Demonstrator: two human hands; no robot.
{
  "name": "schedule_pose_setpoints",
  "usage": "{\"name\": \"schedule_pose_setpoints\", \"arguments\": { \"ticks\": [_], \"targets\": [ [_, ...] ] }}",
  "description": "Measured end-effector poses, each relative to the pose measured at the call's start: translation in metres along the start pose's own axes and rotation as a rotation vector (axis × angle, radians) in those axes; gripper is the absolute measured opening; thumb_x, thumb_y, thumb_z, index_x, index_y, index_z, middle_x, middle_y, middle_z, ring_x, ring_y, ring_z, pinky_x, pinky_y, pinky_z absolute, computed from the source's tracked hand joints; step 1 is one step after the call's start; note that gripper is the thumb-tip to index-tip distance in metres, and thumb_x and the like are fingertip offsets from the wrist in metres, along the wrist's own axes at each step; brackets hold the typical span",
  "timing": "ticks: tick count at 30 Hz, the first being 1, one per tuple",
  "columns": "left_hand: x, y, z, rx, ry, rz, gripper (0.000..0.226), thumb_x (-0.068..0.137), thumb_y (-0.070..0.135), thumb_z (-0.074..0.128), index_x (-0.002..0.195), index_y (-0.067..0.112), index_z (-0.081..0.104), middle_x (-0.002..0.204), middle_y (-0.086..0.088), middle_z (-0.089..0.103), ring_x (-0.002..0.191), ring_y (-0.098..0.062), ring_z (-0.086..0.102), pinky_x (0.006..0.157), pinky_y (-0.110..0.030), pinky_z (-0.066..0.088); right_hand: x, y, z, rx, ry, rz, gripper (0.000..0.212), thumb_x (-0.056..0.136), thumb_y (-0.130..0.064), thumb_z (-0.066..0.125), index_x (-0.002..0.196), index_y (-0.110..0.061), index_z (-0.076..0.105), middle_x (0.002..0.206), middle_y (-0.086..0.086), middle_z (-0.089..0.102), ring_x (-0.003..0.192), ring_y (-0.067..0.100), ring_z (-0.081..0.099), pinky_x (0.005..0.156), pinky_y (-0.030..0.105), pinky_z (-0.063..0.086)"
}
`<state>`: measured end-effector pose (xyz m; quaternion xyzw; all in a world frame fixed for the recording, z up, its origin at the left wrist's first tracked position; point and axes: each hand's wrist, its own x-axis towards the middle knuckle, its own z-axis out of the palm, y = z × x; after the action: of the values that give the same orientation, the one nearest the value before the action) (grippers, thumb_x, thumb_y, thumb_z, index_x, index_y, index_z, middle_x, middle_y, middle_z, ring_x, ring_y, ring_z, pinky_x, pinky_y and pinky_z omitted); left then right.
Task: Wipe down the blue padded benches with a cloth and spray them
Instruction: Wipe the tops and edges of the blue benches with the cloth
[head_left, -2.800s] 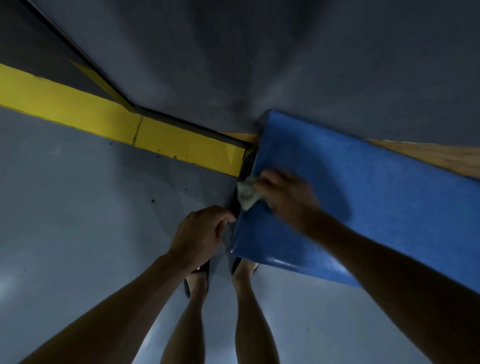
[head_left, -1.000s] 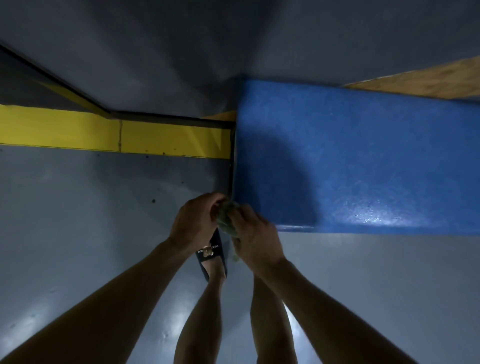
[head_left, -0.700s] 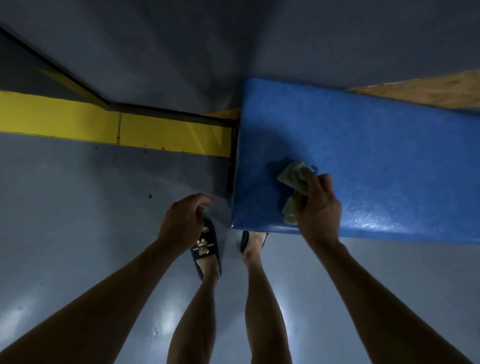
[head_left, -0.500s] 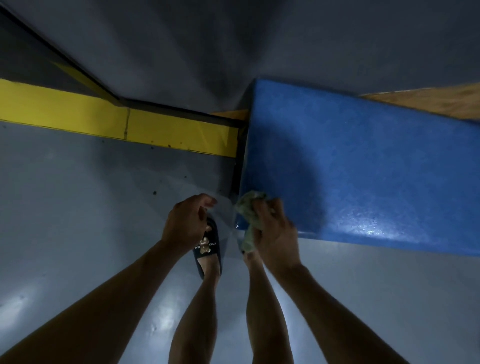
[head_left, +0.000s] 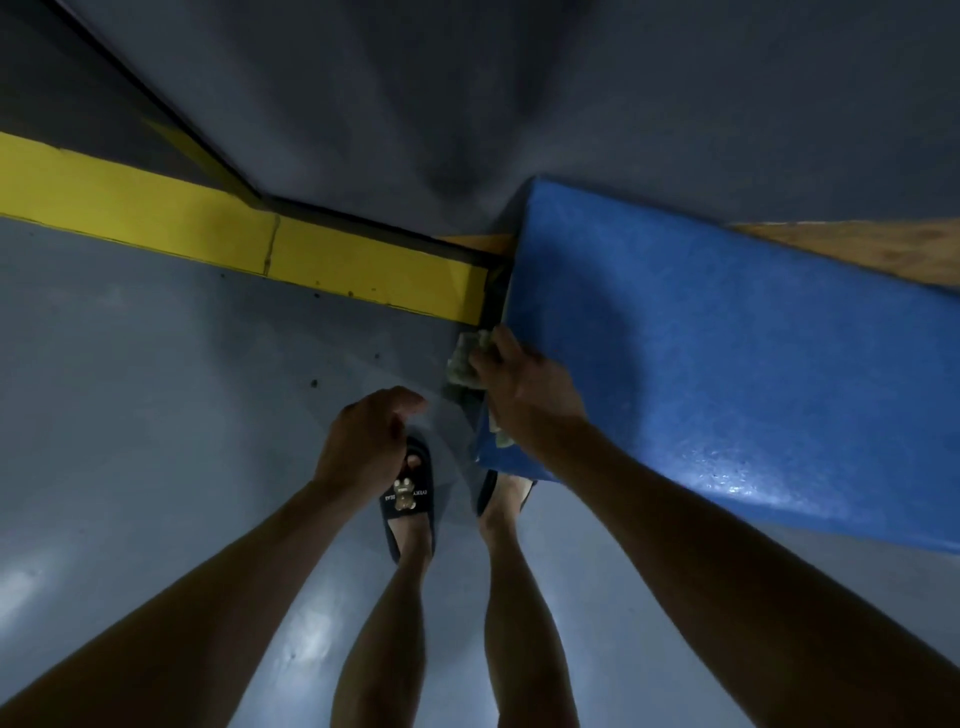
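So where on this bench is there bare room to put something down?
The blue bench top is bare from the right hand rightward, between the wooden strip behind and the glossy front edge. It is crowded only at the left end, where that hand presses the cloth.

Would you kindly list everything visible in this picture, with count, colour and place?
bench: one, blue padded, right, its end by the hands
cloth: one, pale greenish, at the bench's left end, in the right hand
stripe: one, yellow, along the wall's foot, left
wood: bare brown strip behind the bench, upper right
floor: grey, glossy, below
wall: grey, top
slippers: two, dark, on the feet; the right one mostly hidden under the bench
legs: two, bare, bottom centre
left hand: loosely curled, holding nothing visible
right hand: grips the cloth against the bench's end
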<state>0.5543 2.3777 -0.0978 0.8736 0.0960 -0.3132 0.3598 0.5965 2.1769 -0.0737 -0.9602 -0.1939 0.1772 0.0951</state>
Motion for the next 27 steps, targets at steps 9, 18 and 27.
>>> {"name": "schedule_pose_setpoints", "arguments": {
  "ticks": [9,18,27],
  "targets": [
    [-0.009,-0.011,-0.006,-0.047,0.021,-0.02,0.039,0.095,0.001,0.043,0.112,0.027,0.066,0.115,0.008,0.069,0.107,-0.009,0.063,0.097,-0.032,0.051,-0.063,-0.039,0.031,-0.221,-0.517,-0.389,0.039,0.08,-0.018,0.072,0.117,-0.014,0.059,0.121,0.009,0.054,0.086,0.022,0.064,0.063,0.032,0.054],
    [-0.003,-0.007,0.002,-0.048,0.051,0.016,0.037,0.095,0.001,0.045,0.112,0.026,0.067,0.118,0.006,0.069,0.109,-0.013,0.064,0.095,-0.035,0.053,-0.023,-0.024,0.009,-0.013,-0.338,-0.346,0.044,0.079,-0.011,0.075,0.121,-0.012,0.06,0.132,0.017,0.049,0.101,0.032,0.061,0.073,0.042,0.059],
    [0.009,0.009,0.011,-0.095,0.084,-0.008,0.033,0.099,0.005,0.046,0.114,0.025,0.068,0.119,0.005,0.069,0.107,-0.006,0.063,0.096,-0.027,0.051,-0.02,0.011,0.019,-0.032,-0.176,-0.532,0.036,0.079,-0.016,0.063,0.115,-0.014,0.065,0.119,0.01,0.059,0.094,0.026,0.059,0.064,0.034,0.054]
  ]
}}
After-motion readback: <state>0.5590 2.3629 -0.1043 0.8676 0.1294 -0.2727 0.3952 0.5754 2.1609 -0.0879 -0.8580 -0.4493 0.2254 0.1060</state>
